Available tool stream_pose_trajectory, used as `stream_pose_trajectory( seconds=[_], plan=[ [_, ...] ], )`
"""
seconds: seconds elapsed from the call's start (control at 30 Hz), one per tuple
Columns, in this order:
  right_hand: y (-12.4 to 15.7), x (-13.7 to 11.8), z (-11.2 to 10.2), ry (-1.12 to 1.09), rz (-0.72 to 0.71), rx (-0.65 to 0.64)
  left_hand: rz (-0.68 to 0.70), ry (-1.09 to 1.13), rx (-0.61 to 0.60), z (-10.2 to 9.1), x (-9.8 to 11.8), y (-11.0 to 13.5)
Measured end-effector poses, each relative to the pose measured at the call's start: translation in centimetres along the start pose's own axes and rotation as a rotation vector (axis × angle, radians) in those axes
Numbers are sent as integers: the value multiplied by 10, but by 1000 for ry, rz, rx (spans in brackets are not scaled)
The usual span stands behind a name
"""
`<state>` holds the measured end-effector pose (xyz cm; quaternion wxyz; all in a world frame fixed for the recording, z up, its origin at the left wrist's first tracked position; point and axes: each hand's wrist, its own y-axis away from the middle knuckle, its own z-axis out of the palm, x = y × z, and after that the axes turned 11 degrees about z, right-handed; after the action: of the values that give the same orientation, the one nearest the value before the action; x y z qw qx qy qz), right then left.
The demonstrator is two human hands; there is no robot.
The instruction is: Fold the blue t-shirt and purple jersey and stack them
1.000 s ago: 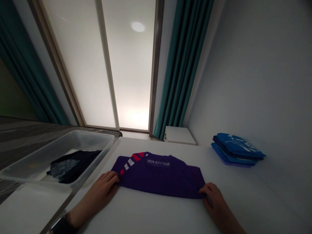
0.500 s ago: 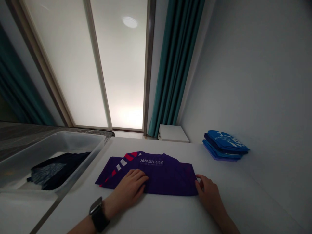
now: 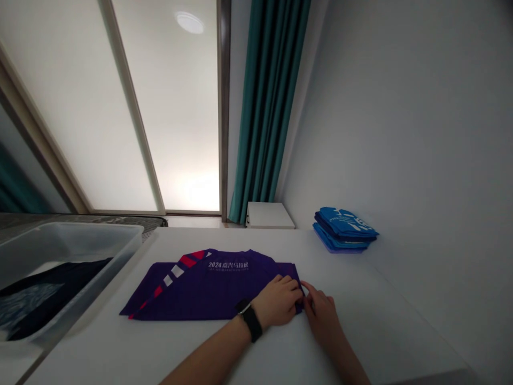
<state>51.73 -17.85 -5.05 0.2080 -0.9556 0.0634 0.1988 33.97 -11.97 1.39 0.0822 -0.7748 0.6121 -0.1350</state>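
Observation:
A folded purple shirt [image 3: 200,289] with red and white stripes and white lettering lies flat on the white table [image 3: 360,299]. My left hand [image 3: 277,301], a dark watch on its wrist, rests on the shirt's right end with fingers curled over the cloth. My right hand [image 3: 319,313] lies just beside it at the shirt's right edge, its fingertips pinching the cloth at that edge. Both hands sit close together, nearly touching.
A stack of folded blue shirts [image 3: 343,230] sits at the table's far right by the wall. A clear plastic bin [image 3: 80,240] with dark clothes stands at the left. A small white cabinet [image 3: 268,215], teal curtain [image 3: 264,107] and frosted window are behind.
My left hand has slid across the shirt from its left end to its right end, meeting my right hand. The view has turned so everything sits further left.

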Motion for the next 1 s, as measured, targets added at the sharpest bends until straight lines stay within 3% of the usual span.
stream_pose_trajectory(
  seconds=[0.43, 0.83, 1.0],
  plan=[
    [5, -10, -18, -207, -8, -73, -36, 68, 54, 0, 4, 8],
    [12, -10, -30, -118, -32, -155, -15, 72, 41, 3, 2, 11],
    [11, -14, -30, -119, -24, -139, -61, 120, 111, -9, 4, 16]
  ],
)
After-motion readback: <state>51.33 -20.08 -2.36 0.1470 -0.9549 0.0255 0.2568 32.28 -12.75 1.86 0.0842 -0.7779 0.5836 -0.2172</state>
